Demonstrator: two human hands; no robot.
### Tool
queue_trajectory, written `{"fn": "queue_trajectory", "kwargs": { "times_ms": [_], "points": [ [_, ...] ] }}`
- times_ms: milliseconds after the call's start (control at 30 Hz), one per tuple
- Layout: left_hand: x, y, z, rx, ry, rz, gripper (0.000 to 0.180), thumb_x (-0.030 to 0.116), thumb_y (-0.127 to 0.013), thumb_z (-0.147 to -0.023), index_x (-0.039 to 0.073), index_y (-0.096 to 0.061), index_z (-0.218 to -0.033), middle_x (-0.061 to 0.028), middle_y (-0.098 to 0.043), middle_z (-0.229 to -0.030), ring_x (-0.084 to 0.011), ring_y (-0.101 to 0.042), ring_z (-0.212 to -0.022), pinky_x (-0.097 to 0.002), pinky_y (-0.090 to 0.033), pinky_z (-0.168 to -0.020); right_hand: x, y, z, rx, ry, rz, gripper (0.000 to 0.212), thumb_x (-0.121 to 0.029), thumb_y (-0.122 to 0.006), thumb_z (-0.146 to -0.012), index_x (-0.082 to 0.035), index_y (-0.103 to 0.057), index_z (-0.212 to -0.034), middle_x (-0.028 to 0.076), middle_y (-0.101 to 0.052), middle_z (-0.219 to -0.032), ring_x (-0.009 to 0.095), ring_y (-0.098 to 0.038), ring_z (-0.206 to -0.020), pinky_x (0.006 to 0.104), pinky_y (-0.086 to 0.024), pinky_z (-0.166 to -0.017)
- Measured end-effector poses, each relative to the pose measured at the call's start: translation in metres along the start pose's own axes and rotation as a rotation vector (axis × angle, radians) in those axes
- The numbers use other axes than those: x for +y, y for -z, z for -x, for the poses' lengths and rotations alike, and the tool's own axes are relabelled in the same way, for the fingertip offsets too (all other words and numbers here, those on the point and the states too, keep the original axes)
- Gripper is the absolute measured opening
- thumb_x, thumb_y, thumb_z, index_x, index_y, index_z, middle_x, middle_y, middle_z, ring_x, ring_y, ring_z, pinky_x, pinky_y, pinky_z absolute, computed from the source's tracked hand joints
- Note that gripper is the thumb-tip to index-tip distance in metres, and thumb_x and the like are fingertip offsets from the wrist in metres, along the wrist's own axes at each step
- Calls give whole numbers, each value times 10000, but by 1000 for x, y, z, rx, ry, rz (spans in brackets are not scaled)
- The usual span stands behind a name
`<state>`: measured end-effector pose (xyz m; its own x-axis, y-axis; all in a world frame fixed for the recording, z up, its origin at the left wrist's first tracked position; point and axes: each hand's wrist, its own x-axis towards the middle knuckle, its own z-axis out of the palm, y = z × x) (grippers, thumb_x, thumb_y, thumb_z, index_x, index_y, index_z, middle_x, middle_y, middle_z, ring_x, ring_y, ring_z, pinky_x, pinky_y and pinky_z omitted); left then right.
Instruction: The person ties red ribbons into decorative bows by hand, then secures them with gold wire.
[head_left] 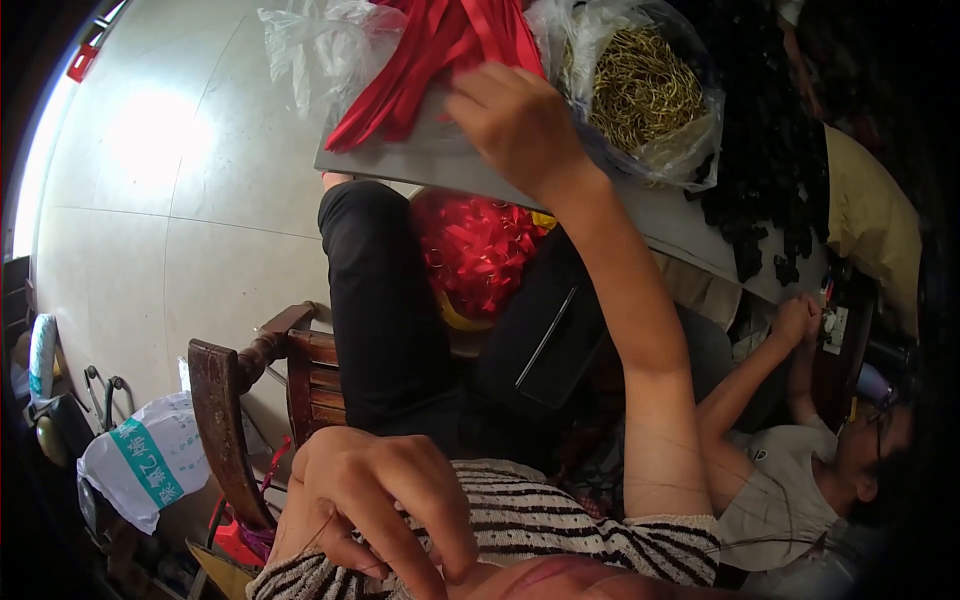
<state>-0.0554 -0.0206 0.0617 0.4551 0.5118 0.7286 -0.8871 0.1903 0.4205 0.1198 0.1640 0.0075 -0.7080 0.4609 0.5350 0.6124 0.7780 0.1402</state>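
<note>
My right hand [520,128] is over the table, at the lower end of a bundle of long red ribbon strips [440,60]. Its fingers bend toward the ribbons, but the tips are blurred, and I cannot tell whether they touch or hold one. My left hand [385,495] is raised close to my chest. Its fingers are bent and apart with nothing visible between them, though some tips are partly hidden. To the right of the ribbons, a clear plastic bag [705,150] holds a heap of gold-coloured cord loops [645,90].
Between my knees, a tub holds many red ribbon pieces [480,250]. A black phone [556,350] lies on my thigh. The grey table edge [350,160] crosses above my knees; black pieces [745,220] heap at its right. A person [790,470] sits at right. A wooden chair [225,400] stands at left.
</note>
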Motion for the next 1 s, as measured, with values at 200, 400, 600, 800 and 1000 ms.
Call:
{"fn": "queue_trajectory", "kwargs": {
  "times_ms": [200,400,600,800,1000],
  "points": [
    [-6,14,7,-52,80,-1,274,78,-522,-829,-73,-631,-1030,-186,-581,-978,-244,-606,-750,-296,-502,-650,-11,8,25,121,-8,-10,40,-75,-585,-653,-53,-568,-682,62,-614,-825,208,-592,-807,319,-480,-707],
    [1,19,3,9,230,-78,234,81,-541,-829,-59,-654,-978,-174,-602,-936,-289,-608,-789,-328,-488,-707,-17,12,25,52,-76,-21,101,-62,-587,-663,-20,-614,-751,77,-623,-844,217,-596,-819,327,-479,-728],
    [-4,20,17,293,430,-243,183,106,-583,-831,-19,-672,-930,-134,-628,-900,-224,-611,-799,-303,-480,-727,-23,14,33,100,-160,-134,72,-17,-635,-695,-7,-590,-750,85,-634,-874,256,-611,-856,361,-474,-752],
    [-25,43,26,555,673,-484,238,170,-508,-920,-26,-642,-901,-87,-620,-863,-133,-585,-761,-258,-471,-705,-27,34,37,60,-315,-327,81,-25,-649,-709,-23,-600,-774,87,-639,-919,261,-610,-880,372,-471,-763],
    [-49,81,12,1113,572,-360,330,244,-411,-990,-26,-546,-1125,-51,-621,-832,-109,-582,-773,-238,-473,-731,-79,75,63,10,55,-30,29,-90,-599,-743,-69,-582,-755,88,-646,-950,235,-619,-931,356,-478,-816]
  ]
}}
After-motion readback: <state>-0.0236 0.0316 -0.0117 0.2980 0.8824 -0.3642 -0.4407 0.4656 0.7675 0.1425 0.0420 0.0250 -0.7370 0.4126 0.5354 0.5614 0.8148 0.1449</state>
